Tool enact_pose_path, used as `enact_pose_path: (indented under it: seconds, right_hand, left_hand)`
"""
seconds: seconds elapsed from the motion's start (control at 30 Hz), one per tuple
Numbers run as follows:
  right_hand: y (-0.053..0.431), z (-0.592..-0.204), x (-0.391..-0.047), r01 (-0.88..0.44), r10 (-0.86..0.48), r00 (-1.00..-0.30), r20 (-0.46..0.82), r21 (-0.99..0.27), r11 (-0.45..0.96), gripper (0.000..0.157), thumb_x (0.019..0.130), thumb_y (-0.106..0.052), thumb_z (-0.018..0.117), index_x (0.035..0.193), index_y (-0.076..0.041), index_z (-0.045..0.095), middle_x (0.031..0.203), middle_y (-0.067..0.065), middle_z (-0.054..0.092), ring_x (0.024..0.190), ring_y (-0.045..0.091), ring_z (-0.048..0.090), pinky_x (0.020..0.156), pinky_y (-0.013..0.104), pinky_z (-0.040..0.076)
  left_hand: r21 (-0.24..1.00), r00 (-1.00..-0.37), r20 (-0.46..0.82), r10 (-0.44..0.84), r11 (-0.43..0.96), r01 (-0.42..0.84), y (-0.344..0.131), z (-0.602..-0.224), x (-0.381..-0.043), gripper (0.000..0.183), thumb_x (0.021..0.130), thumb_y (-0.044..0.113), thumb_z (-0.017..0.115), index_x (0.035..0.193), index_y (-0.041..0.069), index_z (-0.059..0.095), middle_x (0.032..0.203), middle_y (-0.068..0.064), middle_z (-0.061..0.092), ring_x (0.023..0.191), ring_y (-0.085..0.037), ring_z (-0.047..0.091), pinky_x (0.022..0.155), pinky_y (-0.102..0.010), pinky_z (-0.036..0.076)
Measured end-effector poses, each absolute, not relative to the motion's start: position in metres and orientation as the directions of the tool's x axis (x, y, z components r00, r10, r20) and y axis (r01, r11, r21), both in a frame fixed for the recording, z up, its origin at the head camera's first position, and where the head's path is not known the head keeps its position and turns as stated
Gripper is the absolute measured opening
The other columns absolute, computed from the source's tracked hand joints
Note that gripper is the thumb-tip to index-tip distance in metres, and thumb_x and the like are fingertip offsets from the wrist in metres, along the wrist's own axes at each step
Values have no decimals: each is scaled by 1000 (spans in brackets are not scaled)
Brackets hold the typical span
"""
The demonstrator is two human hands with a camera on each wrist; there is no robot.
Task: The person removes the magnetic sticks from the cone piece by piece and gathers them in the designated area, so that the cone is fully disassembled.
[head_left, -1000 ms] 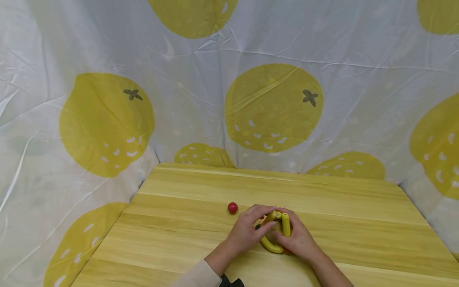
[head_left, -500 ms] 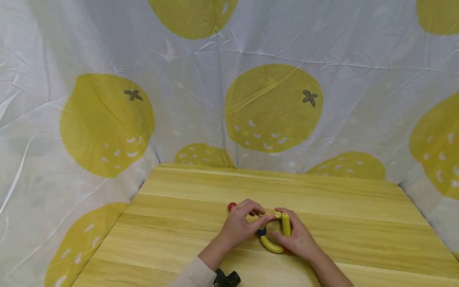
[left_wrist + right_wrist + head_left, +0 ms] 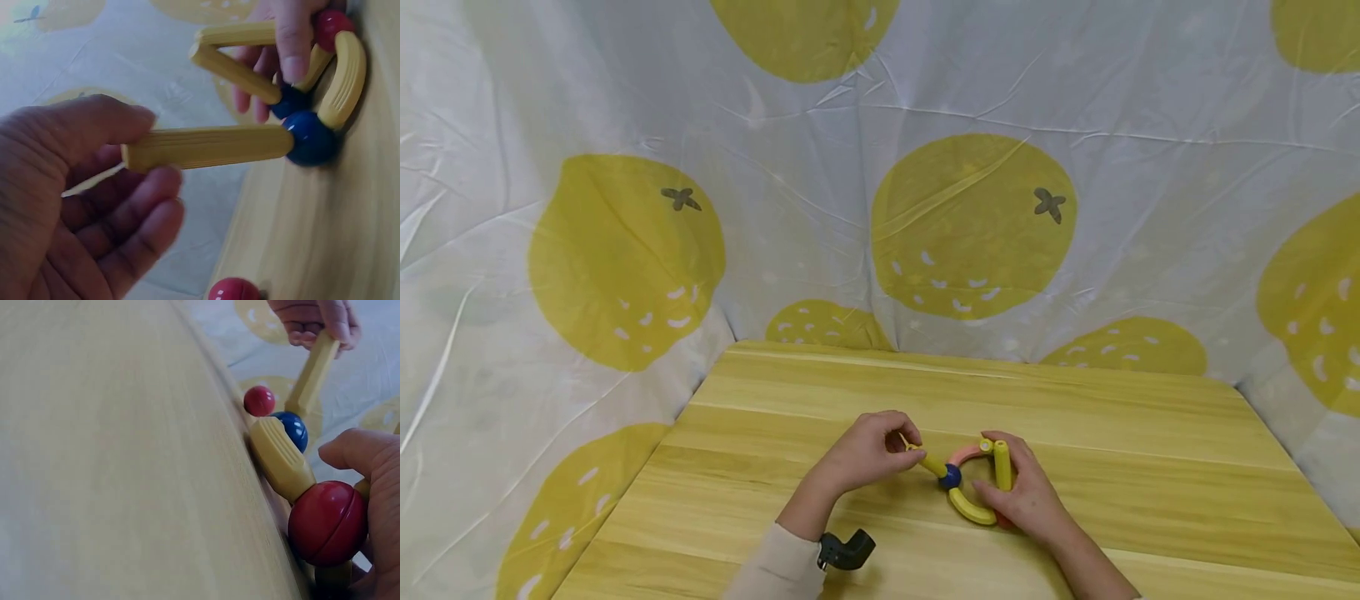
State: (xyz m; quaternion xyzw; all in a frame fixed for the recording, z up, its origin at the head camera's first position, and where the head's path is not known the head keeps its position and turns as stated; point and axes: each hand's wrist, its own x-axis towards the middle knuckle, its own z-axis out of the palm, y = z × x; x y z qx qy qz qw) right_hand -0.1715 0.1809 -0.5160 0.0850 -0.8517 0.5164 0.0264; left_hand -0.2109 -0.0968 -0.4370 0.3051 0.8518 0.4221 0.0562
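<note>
Pinching the upper end of a ribbed yellow stick [image 3: 215,147] between thumb and fingers, the left hand [image 3: 861,454] works at the left of the group, a black wrist camera [image 3: 847,552] behind it. The stick slants down rightward, and its lower end meets a blue ball [image 3: 951,476] on the table [image 3: 775,383]. A loose red ball [image 3: 259,401], apart from the rest, shows only in the wrist views. The step in hand seems to be setting this stick's angle at the blue ball.

From there a pink curved piece [image 3: 967,452] runs along the far side and a yellow curved piece [image 3: 972,508] along the near side, forming part of a ring. Further right, two sticks lean with their tops side by side: the far leaning stick [image 3: 234,75] rises from a second blue ball [image 3: 289,102], the near leaning stick [image 3: 1003,467] by a red joint ball [image 3: 328,523].

At the right, the right hand [image 3: 1030,497] has its grip curled about the near leaning stick, thumb inside the ring; how firmly, I cannot tell.

The next move probably calls for tipping the pinched end right towards those tops, its foot kept on the ball, the right hand steadying the frame.
</note>
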Motion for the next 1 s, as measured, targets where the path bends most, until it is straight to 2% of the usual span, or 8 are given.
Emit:
enact_pose_path:
  seconds: [0.2, 0.4, 0.57, 0.7, 0.8, 1.0]
  right_hand:
    - [181, -517, -172, -195, -56, -979, 196, -820, 538, 67, 81, -25, 86, 140, -15, 56, 143, 7, 51, 126, 24, 43, 100, 46, 41]
    - [182, -519, -175, -186, 1, -974, 225, -810, 555, 61, 82, -23, 86, 136, -12, 59, 140, 9, 52, 130, 25, 40, 104, 50, 38]
    - [182, -518, -176, -176, 23, -974, 227, -810, 560, 60, 81, -18, 87, 135, -11, 61, 138, 10, 54, 129, 27, 49, 106, 50, 43]
    - [182, -517, -175, -184, 34, -970, 239, -822, 539, 56, 81, -16, 88, 131, -13, 63, 135, 9, 55, 124, 27, 56, 104, 39, 49]
    - [181, -518, -175, -199, 36, -965, 259, -819, 538, 55, 80, -15, 88, 129, -12, 63, 133, 10, 56, 120, 28, 59, 101, 35, 51]
    - [181, -516, -176, -133, 106, -959, 264, -746, 652, 59, 80, -24, 88, 131, -8, 64, 120, 10, 61, 107, 27, 63, 89, 40, 53]
  left_hand:
    - [743, -832, -3, 555, 558, 370, -110, -436, -217, 7, 90, 22, 79, 92, 18, 74, 89, 6, 72, 78, -8, 62, 70, -24, 53]
    - [690, -839, -131, 528, 656, 305, -111, -440, -215, 8, 86, 18, 83, 90, 15, 77, 88, 7, 70, 78, -11, 61, 66, -26, 51]
    - [663, -840, -195, 506, 699, 268, -108, -447, -214, 9, 84, 15, 84, 90, 15, 78, 84, 7, 68, 74, -9, 58, 65, -26, 50]
    - [641, -838, -217, 501, 720, 265, -107, -452, -214, 8, 83, 18, 85, 88, 18, 78, 82, 9, 69, 72, -8, 58, 66, -25, 50]
    - [651, -831, -232, 505, 716, 254, -107, -452, -212, 8, 84, 21, 85, 89, 18, 79, 83, 9, 70, 71, -8, 58, 66, -26, 50]
    - [695, -810, -228, 540, 673, 253, -105, -450, -213, 19, 87, 26, 82, 101, 14, 79, 90, 7, 73, 77, -8, 62, 69, -26, 52]
